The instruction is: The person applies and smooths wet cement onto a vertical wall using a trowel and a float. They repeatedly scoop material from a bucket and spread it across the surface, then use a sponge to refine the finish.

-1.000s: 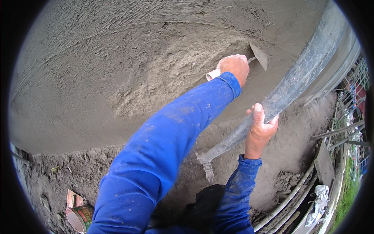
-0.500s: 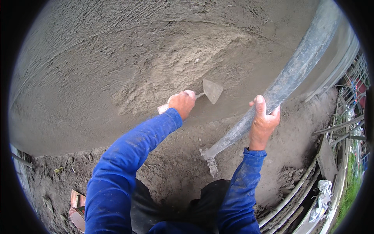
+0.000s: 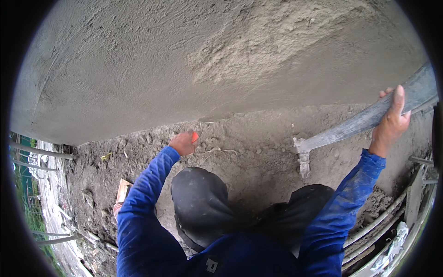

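Observation:
My left hand (image 3: 183, 142) is closed low over the ground, near the foot of the wall. An orange-red handle end of the trowel (image 3: 195, 136) sticks out of its fist; the blade cannot be made out clearly here. On the right, my right hand (image 3: 390, 124) grips a long grey pole (image 3: 344, 125) smeared with mortar, thumb along its upper side. The pole slants from a crusted, T-shaped end (image 3: 302, 156) near the ground up toward the right rim. Behind both hands rises the grey mortared wall (image 3: 138, 69), smooth low down, with a rough lighter patch (image 3: 263, 51).
Bare soil (image 3: 258, 138) lies along the wall's foot. A wooden-topped object (image 3: 123, 190) is partly hidden by my left sleeve. Poles (image 3: 41, 154) stick in at the left; planks and pipes (image 3: 369, 235) lie at right with crumpled silvery sheeting (image 3: 392, 247).
My left hand with the trowel has dropped from the wall toward the ground. The view has swung left. The pole now leans flatter, with my right hand still around it.

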{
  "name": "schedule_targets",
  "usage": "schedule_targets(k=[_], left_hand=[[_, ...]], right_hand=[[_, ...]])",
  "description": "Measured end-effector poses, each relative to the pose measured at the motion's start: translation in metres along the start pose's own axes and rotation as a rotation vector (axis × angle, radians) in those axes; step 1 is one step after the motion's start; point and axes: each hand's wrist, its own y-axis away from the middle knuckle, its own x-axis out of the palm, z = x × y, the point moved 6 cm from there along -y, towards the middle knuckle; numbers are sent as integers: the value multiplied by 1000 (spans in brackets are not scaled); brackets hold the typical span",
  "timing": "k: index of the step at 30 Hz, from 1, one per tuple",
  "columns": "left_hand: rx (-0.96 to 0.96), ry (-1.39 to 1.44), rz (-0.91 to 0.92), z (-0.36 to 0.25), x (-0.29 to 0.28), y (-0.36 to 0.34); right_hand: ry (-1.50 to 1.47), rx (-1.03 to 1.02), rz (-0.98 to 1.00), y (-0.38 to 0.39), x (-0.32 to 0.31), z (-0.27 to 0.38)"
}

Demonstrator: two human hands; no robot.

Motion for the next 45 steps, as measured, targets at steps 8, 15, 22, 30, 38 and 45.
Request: schedule_targets(k=[8, 15, 22, 30, 38, 45], left_hand=[[227, 833, 322, -78, -12, 8], [410, 1195, 271, -210, 1, -66], [605, 378, 206, -222, 127, -93], [385, 656, 664, -230, 99, -77], [184, 1169, 850, -221, 124, -67], [621, 418, -4, -166, 66, -86]], right_hand=[[-11, 11, -37, -2, 5, 1], [-20, -25, -14, -1, 10, 2], [-40, -33, 50, -1, 4, -3], [-34, -49, 20, 1, 6, -3], [-9, -44, 6, 1, 9, -1], [-14, -13, -11, -1, 4, -3]])
